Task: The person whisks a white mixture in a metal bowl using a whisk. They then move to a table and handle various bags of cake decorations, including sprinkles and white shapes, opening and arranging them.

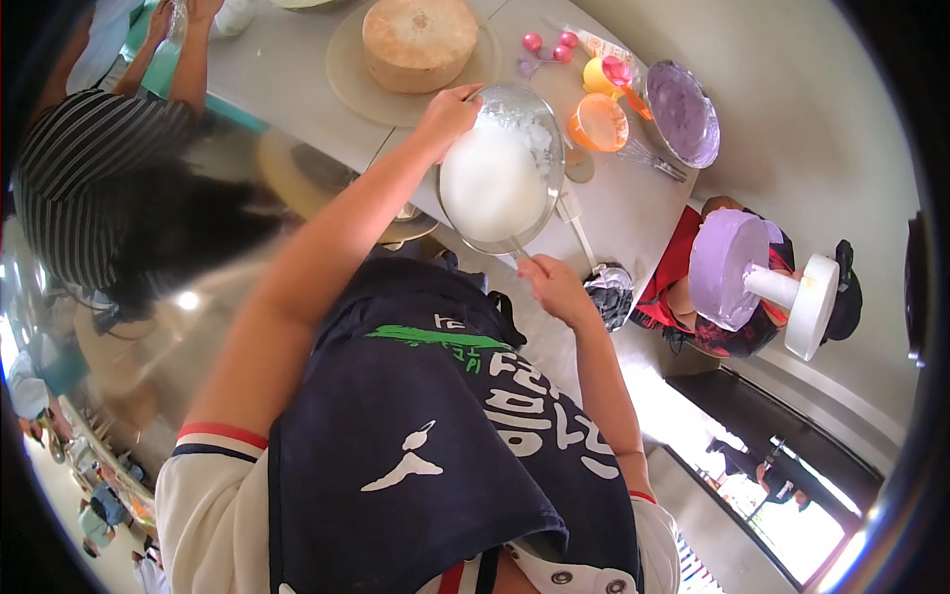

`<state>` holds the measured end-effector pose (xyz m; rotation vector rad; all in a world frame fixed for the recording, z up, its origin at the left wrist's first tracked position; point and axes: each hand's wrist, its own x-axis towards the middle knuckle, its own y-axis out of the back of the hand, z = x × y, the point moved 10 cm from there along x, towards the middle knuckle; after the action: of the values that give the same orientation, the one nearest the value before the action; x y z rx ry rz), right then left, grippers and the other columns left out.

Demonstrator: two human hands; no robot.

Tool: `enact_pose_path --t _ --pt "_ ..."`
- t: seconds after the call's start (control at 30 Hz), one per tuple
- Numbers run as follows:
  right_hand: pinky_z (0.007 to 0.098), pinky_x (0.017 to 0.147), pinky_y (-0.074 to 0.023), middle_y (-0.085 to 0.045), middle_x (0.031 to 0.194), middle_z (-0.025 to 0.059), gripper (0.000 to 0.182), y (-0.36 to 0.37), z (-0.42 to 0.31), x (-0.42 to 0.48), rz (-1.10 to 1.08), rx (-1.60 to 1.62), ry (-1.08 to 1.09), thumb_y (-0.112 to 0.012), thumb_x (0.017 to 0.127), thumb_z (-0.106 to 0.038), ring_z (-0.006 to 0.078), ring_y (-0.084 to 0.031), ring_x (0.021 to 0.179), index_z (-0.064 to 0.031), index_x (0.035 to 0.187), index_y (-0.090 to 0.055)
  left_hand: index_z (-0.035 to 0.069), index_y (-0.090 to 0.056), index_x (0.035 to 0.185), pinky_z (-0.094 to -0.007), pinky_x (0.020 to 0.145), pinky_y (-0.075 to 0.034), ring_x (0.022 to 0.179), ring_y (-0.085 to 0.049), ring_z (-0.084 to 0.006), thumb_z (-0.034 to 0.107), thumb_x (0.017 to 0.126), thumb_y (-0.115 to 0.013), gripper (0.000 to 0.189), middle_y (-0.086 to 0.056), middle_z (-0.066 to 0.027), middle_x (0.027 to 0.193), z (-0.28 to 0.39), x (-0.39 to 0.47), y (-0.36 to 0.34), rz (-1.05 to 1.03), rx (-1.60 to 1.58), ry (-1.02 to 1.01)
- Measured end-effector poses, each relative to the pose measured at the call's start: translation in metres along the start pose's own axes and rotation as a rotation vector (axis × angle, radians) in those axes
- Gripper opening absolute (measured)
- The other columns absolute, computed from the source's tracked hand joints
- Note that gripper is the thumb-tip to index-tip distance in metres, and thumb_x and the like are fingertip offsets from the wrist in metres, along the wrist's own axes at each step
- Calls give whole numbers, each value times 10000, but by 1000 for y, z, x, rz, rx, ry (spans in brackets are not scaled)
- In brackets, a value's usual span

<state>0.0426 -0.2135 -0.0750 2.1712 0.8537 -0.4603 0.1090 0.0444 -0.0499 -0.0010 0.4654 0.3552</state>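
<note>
A round metal bowl with a smooth white mass inside is held tilted at the table's near edge. White smears coat the far part of its inner wall. My left hand grips the far left rim, its thumb over the edge. Closed around a slim handle at the near rim is my right hand; I cannot tell whether the handle belongs to the bowl or to a tool in it. A pale spatula lies just right of the bowl.
Beyond the bowl, a plain round cake sits on a round board. An orange cup, a whisk and a purple-smeared bowl are at right. A person is beside a purple cake on a white stand; another works at left.
</note>
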Motion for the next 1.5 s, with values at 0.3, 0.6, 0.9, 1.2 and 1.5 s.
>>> enact_pose_path --t 0.3,0.6,0.9,1.2,1.5 --pt "262 361 -308 -425 497 21 365 14 16 3 110 160 -75 -468 853 -353 107 -384 387 -9 795 -575 134 -526 1162 -286 768 -396 837 -495 -168 196 853 -458 323 -568 -63 939 -3 3 -2 -11 2 7" --pt "211 322 -266 -374 476 -27 352 -12 -11 -4 -66 403 -184 -468 864 -374 55 -323 351 -32 899 -542 123 -529 1162 -297 804 -409 949 -513 -165 210 846 -500 330 -562 -60 1065 -18 3 18 -49 -112 53" --pt "251 450 -361 -509 553 41 267 10 -22 -16 367 126 124 -573 814 -236 103 -471 480 -17 932 -476 82 -349 1288 -337 863 -423 1048 -496 -202 340 851 -505 531 -485 -105 1185 -54 17 29 -123 -462 121" --pt "391 601 -425 -569 709 176 240 -1 -18 -31 385 134 -2 -559 804 -209 326 -569 660 -33 938 -465 26 -272 1282 -375 875 -400 1071 -468 -209 472 856 -429 637 -442 -107 1184 -114 -52 53 165 -697 4" --pt "342 552 -427 -568 651 122 244 12 -31 -26 507 -87 220 -558 816 -201 266 -564 596 -76 1018 -502 41 -63 1363 -291 1011 -194 1252 -236 -233 258 904 -398 608 -218 -131 1378 -98 -86 14 297 -400 -327"
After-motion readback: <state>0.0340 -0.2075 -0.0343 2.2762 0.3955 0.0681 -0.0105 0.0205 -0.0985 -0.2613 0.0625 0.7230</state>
